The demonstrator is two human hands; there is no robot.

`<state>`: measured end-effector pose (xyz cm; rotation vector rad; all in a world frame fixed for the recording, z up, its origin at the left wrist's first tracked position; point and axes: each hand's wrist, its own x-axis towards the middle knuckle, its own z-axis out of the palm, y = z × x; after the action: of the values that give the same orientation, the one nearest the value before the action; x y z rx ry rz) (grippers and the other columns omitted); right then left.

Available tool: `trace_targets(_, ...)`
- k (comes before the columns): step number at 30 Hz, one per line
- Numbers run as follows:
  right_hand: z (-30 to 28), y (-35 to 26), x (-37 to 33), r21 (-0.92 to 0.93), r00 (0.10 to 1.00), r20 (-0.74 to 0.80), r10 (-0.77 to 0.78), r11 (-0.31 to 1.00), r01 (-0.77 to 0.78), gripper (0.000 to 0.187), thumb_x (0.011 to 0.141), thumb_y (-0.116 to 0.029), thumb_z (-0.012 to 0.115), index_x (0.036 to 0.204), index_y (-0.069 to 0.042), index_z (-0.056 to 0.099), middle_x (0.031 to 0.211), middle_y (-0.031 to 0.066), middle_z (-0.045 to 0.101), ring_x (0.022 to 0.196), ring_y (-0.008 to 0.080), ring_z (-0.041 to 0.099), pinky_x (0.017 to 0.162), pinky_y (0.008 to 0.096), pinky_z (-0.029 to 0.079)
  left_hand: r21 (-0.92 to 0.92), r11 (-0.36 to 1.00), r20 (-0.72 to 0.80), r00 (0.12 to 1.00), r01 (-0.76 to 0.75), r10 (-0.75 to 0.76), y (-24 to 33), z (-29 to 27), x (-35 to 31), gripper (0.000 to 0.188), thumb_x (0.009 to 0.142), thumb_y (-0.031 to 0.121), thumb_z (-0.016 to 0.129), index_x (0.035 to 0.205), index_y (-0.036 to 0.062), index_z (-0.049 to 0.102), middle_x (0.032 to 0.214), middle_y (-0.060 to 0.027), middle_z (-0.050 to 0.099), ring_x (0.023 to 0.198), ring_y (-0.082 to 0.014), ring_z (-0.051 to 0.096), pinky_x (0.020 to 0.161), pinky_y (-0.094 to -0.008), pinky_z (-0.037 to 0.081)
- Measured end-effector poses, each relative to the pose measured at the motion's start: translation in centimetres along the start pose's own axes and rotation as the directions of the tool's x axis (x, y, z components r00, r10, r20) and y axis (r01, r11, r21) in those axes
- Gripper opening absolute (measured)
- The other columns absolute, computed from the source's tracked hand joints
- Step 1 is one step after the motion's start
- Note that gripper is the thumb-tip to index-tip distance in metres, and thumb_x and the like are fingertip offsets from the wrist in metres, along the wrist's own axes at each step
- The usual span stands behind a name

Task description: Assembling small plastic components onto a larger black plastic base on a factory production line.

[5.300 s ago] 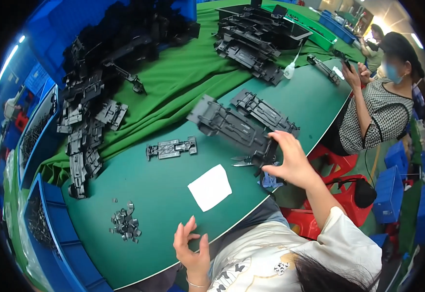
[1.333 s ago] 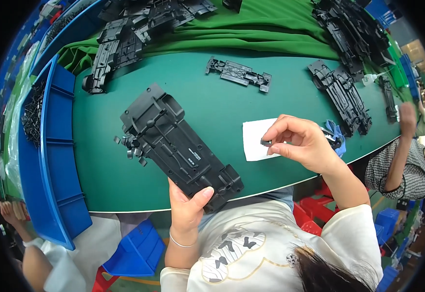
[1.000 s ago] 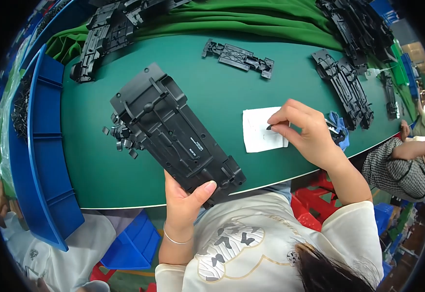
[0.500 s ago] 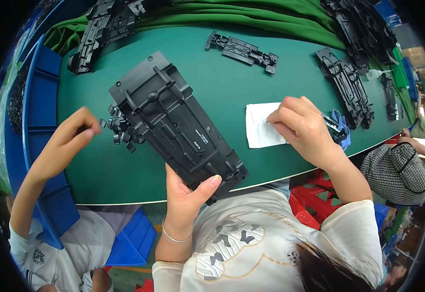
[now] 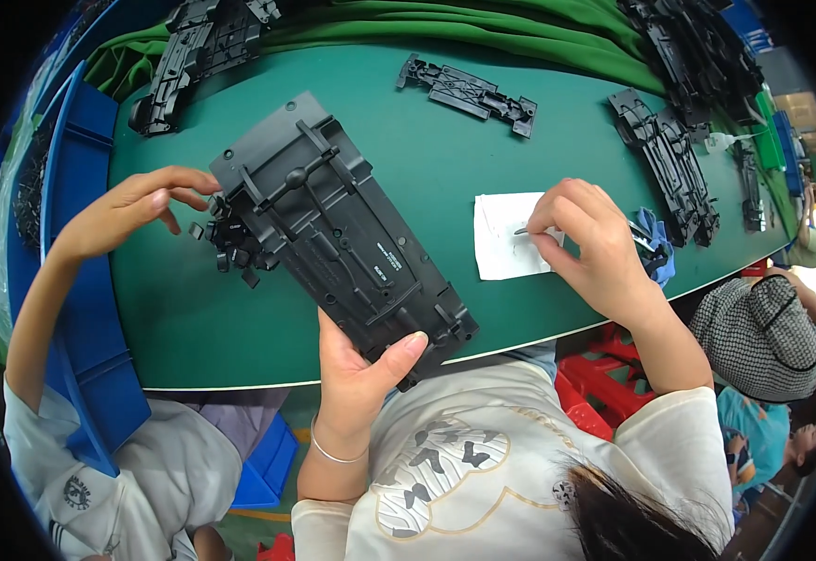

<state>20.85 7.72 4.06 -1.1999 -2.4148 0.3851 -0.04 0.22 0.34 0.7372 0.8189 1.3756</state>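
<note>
My left hand (image 5: 357,374) grips the lower end of a black plastic toy-car chassis (image 5: 352,243), thumb across its face. The chassis is held tilted above the table, its upper end leaning to the left, with molded ribs and small light print on it. My right hand (image 5: 590,238) is closed in a pinch over a white sheet (image 5: 501,252) lying on the table. A small dark sliver (image 5: 521,231) shows at its fingertips, too small to name. Behind the chassis's left edge lies a heap of small black parts (image 5: 235,245), partly hidden.
A co-worker's hand (image 5: 137,206) reaches to the heap from the left. Other black chassis (image 5: 469,98) lie farther back and at the right (image 5: 670,168). A blue cloth (image 5: 658,248) is beside my right hand. Blue bins (image 5: 90,280) line the left edge; green fabric (image 5: 464,37) lies at the back.
My right hand's fingers have drawn back slightly to the right, and a dark sliver now shows at their tips. The co-worker's hand has moved up and right to the heap. My left hand stays put.
</note>
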Motion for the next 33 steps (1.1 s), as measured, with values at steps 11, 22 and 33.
trace_targets(11,-0.3,0.3,-0.2,0.182,0.991,-0.008,0.133,0.975,-0.129,0.013,0.063,0.002,0.055,0.07,-0.005,0.048,0.067,0.0045,0.048,0.061,0.017,0.047,0.056,0.0269,0.036,0.013,1.0,0.007,1.0,-0.013,0.013,0.0,0.2,0.1,0.054,0.066,-0.006,0.058,0.113,0.0005,0.031,0.102,-0.0088,0.047,0.091,-0.0164,0.05,0.079,-0.0281,0.041)
trace_targets(22,-1.8,-0.5,0.3,0.877,0.824,0.421,0.38,0.06,-0.476,0.01,0.073,-0.006,0.057,0.079,-0.003,0.049,0.074,0.0027,0.054,0.067,0.0085,0.051,0.058,0.0208,0.04,0.026,1.0,-0.019,1.0,0.015,-0.015,0.0,-0.1,-0.2,0.056,0.067,-0.005,0.057,0.115,0.0,0.029,0.104,-0.0097,0.046,0.093,-0.0174,0.048,0.082,-0.0292,0.039)
trace_targets(33,2.1,-3.4,0.1,0.233,0.929,-0.265,-0.258,0.918,0.321,0.029,0.049,0.006,0.059,0.077,-0.001,0.055,0.072,0.0077,0.053,0.059,0.0196,0.051,0.048,0.0275,0.041,0.074,0.995,0.001,0.998,-0.06,0.06,-0.2,0.2,-0.2,0.046,0.071,-0.004,0.056,0.11,-0.0003,0.033,0.1,-0.0087,0.048,0.09,-0.0145,0.049,0.079,-0.0268,0.039)
